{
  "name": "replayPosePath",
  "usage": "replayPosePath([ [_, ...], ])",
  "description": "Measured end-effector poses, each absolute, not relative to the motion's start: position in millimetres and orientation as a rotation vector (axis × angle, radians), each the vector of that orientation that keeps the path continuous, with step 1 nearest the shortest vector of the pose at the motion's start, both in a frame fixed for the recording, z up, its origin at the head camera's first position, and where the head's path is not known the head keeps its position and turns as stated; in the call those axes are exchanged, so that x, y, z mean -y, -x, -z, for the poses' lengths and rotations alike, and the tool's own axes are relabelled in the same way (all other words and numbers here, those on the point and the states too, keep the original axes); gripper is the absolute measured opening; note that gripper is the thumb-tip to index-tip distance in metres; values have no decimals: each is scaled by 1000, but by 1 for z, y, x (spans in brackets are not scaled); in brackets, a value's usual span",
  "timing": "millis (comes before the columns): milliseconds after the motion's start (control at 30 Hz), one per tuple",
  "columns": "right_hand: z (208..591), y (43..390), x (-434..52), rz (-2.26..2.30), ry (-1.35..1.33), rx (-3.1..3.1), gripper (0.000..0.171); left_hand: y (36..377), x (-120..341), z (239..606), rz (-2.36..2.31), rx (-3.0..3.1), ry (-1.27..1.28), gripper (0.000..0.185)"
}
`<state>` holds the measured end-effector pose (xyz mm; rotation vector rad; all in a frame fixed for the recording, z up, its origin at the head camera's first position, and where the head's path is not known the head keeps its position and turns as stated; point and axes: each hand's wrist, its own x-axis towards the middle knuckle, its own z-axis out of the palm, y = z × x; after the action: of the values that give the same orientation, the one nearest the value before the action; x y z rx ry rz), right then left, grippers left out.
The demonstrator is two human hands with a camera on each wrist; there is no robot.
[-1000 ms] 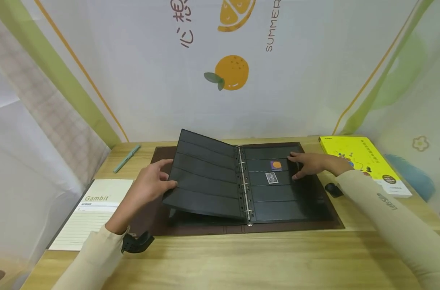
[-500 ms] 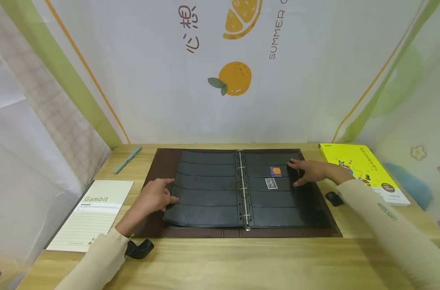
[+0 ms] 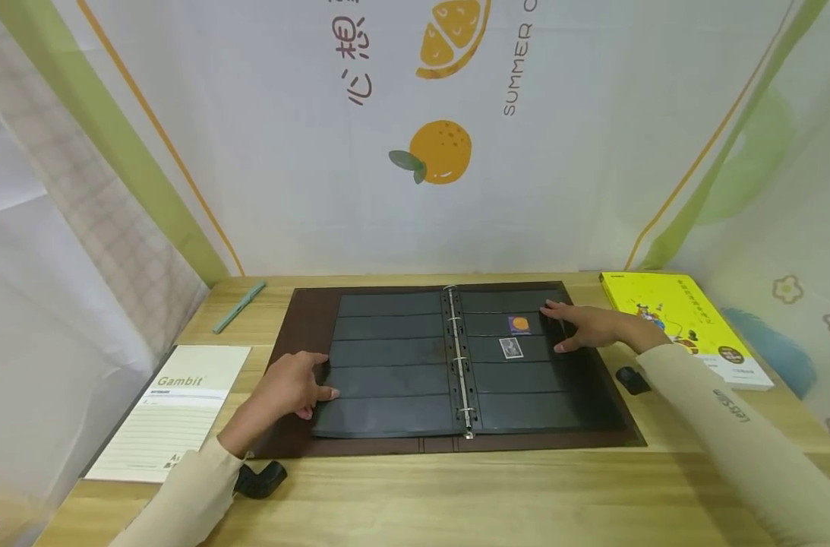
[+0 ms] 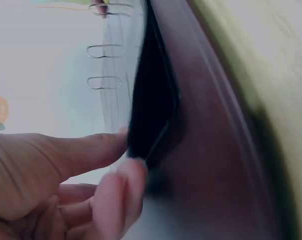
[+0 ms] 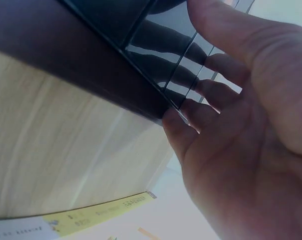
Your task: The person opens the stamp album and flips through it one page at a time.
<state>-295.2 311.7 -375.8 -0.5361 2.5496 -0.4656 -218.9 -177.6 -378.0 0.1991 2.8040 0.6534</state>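
Note:
A brown ring-binder stamp album [image 3: 312,311] lies spread on the table, black strip-pocket pages on both sides of its metal rings [image 3: 459,357]. At the outer edge of the left black page [image 3: 390,380] is my left hand [image 3: 293,386]; in the left wrist view its thumb [image 4: 98,150] and fingers pinch that edge. My right hand [image 3: 592,325] rests with spread fingers on the outer part of the right page [image 3: 517,410]. Two stamps sit in that page's pockets, a purple one with an orange disc [image 3: 519,325] and a grey one with a white border [image 3: 511,348].
A lined notebook marked Gambit [image 3: 175,410] lies left of the album, with a teal pen [image 3: 239,308] behind it. Right of the album is a yellow book [image 3: 681,319], partly behind my right forearm. A printed white curtain [image 3: 305,190] hangs behind the table [image 3: 456,494].
The raised left page has come down flat onto the left side, my left hand lowering with it. My right hand has stayed on the right page.

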Motion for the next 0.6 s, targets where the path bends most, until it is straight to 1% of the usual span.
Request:
replayPosePath([
  [133,379,297,-315,481,553,-2560,90,216,172,379,-484,-2908,-219,70],
  [300,382,301,-326,508,536,-2675,93,213,152,378,-280,-3074,-402,61],
  [367,382,304,-328,529,506,-2726,94,216,143,378,-276,-3053,-467,66],
  [500,382,312,-327,545,433,-2767,102,227,127,378,-355,-2872,-592,84],
  [600,383,315,-325,531,393,-2774,105,236,114,379,-431,-2717,-622,92],
])
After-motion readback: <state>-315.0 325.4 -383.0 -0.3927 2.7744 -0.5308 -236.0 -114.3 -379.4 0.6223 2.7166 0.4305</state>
